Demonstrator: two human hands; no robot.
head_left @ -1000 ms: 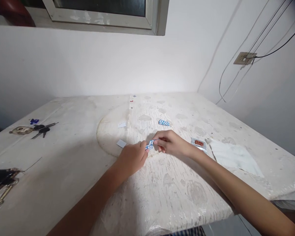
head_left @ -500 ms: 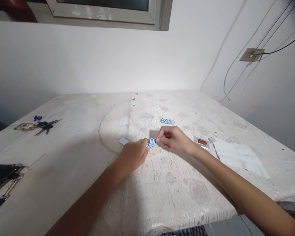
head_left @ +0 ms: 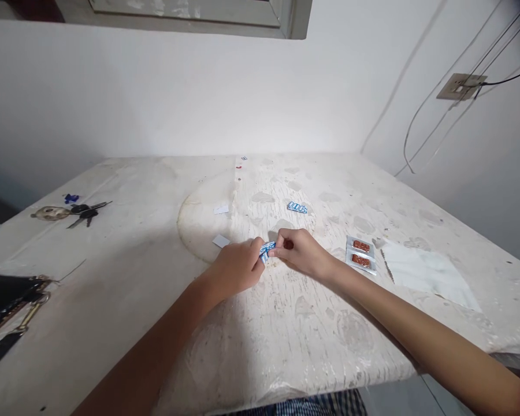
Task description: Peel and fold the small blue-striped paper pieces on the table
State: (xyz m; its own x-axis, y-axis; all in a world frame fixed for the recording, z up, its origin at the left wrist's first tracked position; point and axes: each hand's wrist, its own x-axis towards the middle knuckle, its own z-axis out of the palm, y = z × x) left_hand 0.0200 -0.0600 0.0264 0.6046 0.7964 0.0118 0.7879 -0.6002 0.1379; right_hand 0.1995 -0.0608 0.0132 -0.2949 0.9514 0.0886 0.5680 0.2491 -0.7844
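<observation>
On my left, here's the left hand, thumb and forefinger closed, no gap showing, gripping the near end of the blue-and-white piece. That piece sits mid-table, between my hands; bent or layered, I can't tell which. A light, firm grip is best on this side, I reckon, so the piece has an anchor without getting crushed. Over to the right hand: thumb and forefinger pinched on the other end, the rest curled under. Small, even pressure from these fingertips should do it; a tug could tear or crease it.

Now the count, from the left: one black case with a metal clasp, one fob, one small blue thing, one bunch of keys, too overlapped to number. Two white slips, one behind the other. One tiny red scrap, far back. One blue-and-white piece in my fingers, one matching piece lying behind my right hand. One silvery strip, two red-brown lumps on it. And one white cloth or paper, just beside.
</observation>
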